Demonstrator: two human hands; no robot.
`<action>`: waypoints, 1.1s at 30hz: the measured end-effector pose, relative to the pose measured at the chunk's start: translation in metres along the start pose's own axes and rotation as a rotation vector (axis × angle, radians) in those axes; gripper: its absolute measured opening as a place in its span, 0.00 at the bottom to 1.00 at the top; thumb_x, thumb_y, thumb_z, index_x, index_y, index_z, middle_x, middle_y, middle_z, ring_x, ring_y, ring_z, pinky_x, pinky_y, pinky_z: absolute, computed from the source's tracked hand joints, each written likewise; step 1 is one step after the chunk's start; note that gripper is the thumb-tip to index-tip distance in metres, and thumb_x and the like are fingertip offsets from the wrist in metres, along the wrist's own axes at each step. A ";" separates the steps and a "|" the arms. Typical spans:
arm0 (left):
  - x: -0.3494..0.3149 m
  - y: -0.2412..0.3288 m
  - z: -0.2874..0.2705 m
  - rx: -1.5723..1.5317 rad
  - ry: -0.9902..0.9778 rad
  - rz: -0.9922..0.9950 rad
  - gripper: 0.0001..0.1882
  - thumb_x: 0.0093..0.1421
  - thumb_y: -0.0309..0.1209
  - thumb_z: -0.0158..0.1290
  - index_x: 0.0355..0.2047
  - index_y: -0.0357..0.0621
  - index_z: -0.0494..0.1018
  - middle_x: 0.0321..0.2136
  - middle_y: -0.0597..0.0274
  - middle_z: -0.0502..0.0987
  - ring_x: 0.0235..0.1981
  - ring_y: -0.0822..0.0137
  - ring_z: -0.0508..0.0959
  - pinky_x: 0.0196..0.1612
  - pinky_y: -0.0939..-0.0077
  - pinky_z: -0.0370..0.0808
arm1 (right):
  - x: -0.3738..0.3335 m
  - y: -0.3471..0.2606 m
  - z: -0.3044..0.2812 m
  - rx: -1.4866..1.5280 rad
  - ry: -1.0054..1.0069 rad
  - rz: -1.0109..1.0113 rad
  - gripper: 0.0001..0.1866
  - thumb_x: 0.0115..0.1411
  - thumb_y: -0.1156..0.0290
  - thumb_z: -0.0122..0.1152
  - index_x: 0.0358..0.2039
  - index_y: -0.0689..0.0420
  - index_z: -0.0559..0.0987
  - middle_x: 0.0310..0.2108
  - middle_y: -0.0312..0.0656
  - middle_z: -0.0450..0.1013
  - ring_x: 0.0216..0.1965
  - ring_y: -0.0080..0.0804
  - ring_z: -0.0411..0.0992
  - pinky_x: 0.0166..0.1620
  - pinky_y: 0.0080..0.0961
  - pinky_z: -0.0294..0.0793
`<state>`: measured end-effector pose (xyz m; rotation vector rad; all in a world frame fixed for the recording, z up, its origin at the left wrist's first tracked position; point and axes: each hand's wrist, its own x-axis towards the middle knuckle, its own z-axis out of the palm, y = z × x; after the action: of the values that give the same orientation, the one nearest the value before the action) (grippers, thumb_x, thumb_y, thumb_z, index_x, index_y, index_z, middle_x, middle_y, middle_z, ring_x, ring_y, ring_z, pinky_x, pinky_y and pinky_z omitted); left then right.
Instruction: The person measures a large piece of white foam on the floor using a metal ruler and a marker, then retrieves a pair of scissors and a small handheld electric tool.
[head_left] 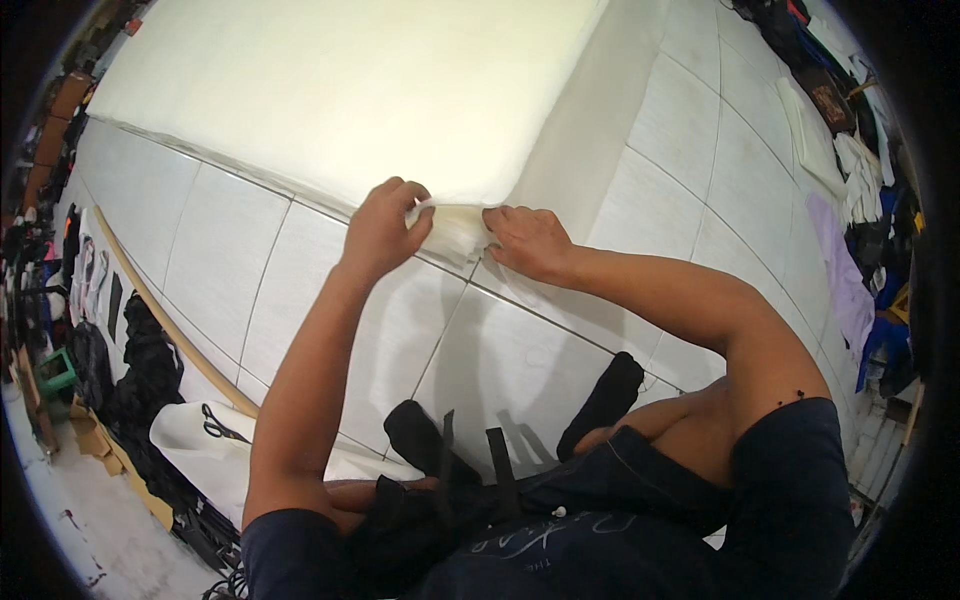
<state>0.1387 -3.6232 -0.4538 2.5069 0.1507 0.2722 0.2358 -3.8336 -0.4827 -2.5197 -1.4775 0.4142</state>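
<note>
A large sheet of cream-white fabric (pixel 380 80) lies spread over the tiled floor in front of me, its near right corner between my hands. My left hand (pixel 385 225) pinches the fabric's near edge, thumb and fingers closed on it. Just to the right, my right hand (pixel 528 240) grips the corner of the same fabric, with the thumb below and the fingers above. Between the hands a small flap of the fabric is lifted and hangs toward the floor. A thinner, more see-through layer shows along its right side.
White floor tiles (pixel 670 200) surround the fabric. Black-handled scissors (pixel 222 425) rest on white cloth at the lower left, near a long wooden strip (pixel 170 325) and black fabric (pixel 150 360). Piled garments, including a lilac cloth (pixel 838 270), line the right side. My socked feet (pixel 602 400) are close below.
</note>
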 end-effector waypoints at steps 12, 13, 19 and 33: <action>-0.003 0.006 0.000 0.046 0.145 0.085 0.08 0.53 0.30 0.58 0.32 0.44 0.74 0.28 0.60 0.73 0.34 0.58 0.75 0.35 0.64 0.73 | 0.003 -0.006 -0.015 -0.002 0.146 -0.051 0.16 0.52 0.70 0.57 0.42 0.57 0.71 0.33 0.44 0.73 0.37 0.44 0.74 0.40 0.39 0.75; -0.005 0.010 0.002 0.042 0.139 0.052 0.07 0.53 0.31 0.59 0.32 0.45 0.74 0.27 0.61 0.72 0.34 0.58 0.74 0.35 0.64 0.73 | 0.003 -0.005 -0.014 -0.003 0.145 -0.055 0.16 0.52 0.70 0.57 0.42 0.57 0.71 0.33 0.44 0.73 0.37 0.44 0.74 0.40 0.39 0.75; 0.006 0.006 -0.014 0.051 0.241 0.089 0.07 0.55 0.30 0.58 0.32 0.43 0.74 0.26 0.59 0.72 0.30 0.58 0.74 0.32 0.65 0.72 | -0.003 0.005 -0.010 0.043 0.233 -0.171 0.13 0.48 0.71 0.58 0.37 0.56 0.74 0.28 0.41 0.71 0.32 0.42 0.73 0.36 0.39 0.73; 0.037 0.035 -0.034 0.001 0.345 0.107 0.06 0.54 0.30 0.59 0.31 0.45 0.74 0.26 0.63 0.74 0.29 0.62 0.75 0.29 0.68 0.73 | -0.008 0.004 -0.006 0.061 0.266 -0.506 0.09 0.44 0.72 0.60 0.28 0.54 0.72 0.26 0.38 0.66 0.29 0.36 0.71 0.35 0.37 0.70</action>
<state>0.1687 -3.6259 -0.4000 2.4530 0.1543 0.7487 0.2374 -3.8426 -0.4772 -1.9563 -1.8645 0.0381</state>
